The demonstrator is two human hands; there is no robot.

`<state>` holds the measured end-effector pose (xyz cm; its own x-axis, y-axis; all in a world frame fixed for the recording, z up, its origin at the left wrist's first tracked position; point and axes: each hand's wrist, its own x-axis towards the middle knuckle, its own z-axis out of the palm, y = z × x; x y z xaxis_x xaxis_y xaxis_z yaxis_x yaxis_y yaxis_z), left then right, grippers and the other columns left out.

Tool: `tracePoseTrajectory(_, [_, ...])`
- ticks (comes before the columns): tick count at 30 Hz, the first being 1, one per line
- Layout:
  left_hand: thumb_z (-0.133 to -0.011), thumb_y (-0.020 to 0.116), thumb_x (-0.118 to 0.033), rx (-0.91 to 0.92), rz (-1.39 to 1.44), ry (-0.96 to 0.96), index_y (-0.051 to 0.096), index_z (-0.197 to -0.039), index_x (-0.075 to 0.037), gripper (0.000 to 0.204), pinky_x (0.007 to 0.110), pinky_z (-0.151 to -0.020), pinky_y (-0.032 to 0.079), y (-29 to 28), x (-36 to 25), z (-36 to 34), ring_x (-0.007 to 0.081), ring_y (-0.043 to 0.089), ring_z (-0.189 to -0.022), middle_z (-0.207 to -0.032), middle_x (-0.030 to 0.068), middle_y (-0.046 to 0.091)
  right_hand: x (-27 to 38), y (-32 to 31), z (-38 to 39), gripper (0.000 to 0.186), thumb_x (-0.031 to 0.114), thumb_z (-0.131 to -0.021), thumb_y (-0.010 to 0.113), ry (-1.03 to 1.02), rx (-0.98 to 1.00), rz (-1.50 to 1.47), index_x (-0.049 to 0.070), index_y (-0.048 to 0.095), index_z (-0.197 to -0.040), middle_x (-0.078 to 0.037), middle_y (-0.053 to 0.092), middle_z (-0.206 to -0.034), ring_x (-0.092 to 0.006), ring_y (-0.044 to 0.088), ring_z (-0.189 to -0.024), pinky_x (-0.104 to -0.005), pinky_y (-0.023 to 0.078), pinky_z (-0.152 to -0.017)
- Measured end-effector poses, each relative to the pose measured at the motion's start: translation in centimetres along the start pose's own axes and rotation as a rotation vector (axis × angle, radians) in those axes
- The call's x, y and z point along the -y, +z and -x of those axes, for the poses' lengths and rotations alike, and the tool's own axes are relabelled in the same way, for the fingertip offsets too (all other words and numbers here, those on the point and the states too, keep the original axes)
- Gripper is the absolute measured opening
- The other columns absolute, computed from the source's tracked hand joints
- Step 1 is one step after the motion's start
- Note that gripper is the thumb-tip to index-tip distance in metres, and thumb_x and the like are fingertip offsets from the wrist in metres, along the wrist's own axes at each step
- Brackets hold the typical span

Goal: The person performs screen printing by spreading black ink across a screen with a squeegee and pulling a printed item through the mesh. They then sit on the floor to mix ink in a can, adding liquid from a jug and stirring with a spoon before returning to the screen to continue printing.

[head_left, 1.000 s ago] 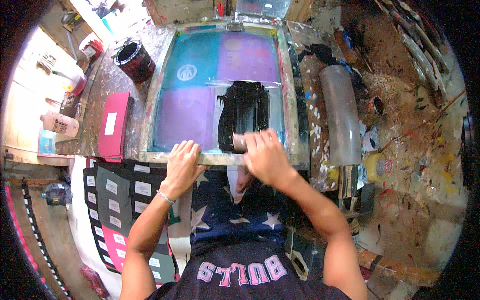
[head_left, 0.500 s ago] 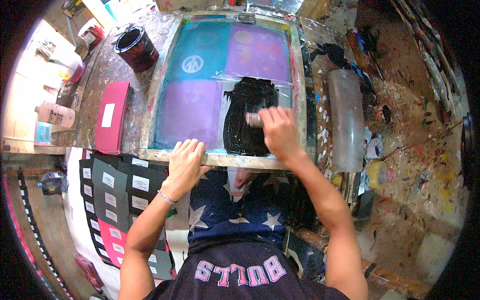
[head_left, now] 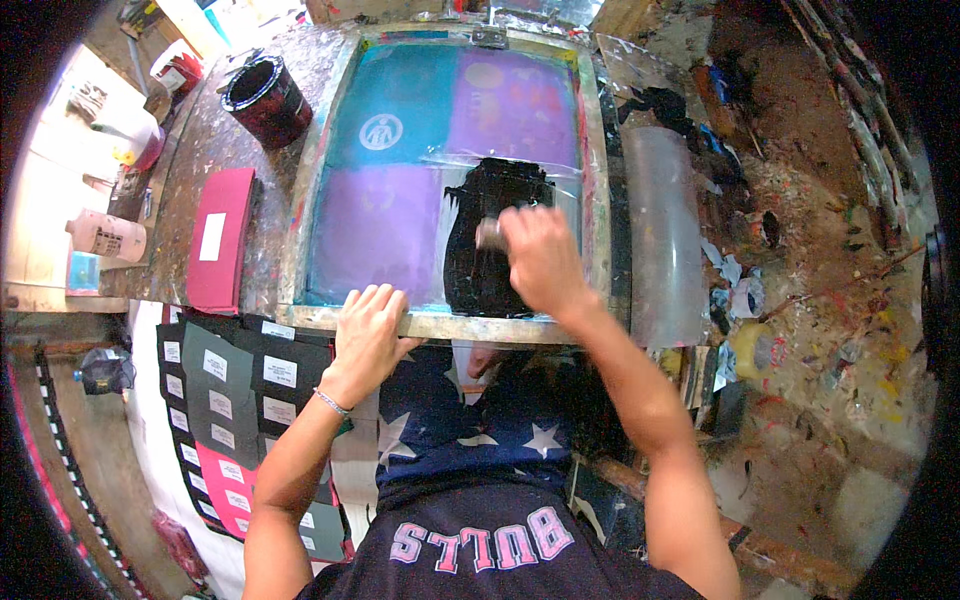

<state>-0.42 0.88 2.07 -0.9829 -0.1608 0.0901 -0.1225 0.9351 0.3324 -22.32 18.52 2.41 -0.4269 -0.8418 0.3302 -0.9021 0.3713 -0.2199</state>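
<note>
A screen-printing frame (head_left: 460, 325) with a wooden border lies in front of me, its mesh split into teal and purple panels. Black ink (head_left: 480, 270) coats the near right panel in a thick patch. My right hand (head_left: 543, 258) is closed around a small squeegee (head_left: 490, 235) over that ink; only its light end shows, blurred, and the blade is hidden. At the frame's near edge, my left hand (head_left: 368, 328) grips the wooden border, fingers on top and thumb toward the near side.
A black ink pot (head_left: 266, 102) stands left of the frame, with a stack of maroon sheets (head_left: 222, 240) nearer me. Dark and pink printed pieces (head_left: 225, 400) lie below on the left. Along the right side runs a clear plastic sheet (head_left: 663, 230). A metal hinge (head_left: 489, 38) sits at the far edge.
My right hand has shifted slightly left with the squeegee over the black ink. My left hand keeps its hold on the frame's near edge.
</note>
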Motion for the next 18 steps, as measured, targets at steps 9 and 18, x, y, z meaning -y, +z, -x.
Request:
tracePoseTrajectory(9, [-0.064, 0.092, -0.024, -0.038, 0.035, 0.067, 0.065, -0.094, -0.006, 0.045, 0.043, -0.084, 0.045, -2.0, -0.1, -0.3, 0.0300, 0.059, -0.093, -0.092, 0.0099, 0.059, 5.8, -3.5, 5.9, 0.026, 0.026, -0.087, 0.068, -0.045, -0.004, 0.086, 0.006, 0.061, -0.102, -0.010, 0.056, -0.090, -0.0277, 0.056, -0.091, -0.0423, 0.042, -0.083])
tracePoseTrajectory(18, [-0.071, 0.096, -0.018, -1.035, 0.018, 0.088, 0.068, -0.113, -0.006, 0.051, 0.040, -0.085, 0.051, -11.9, -4.8, -3.9, 0.0274, 0.061, -0.089, -0.098, 0.0109, 0.065, 5.4, -18.2, -6.3, 0.065, 0.069, -0.088, 0.066, -0.077, -0.445, 0.250, 0.005, 0.065, -0.075, -0.018, 0.068, -0.072, -0.0365, 0.068, -0.064, -0.0495, 0.054, -0.064])
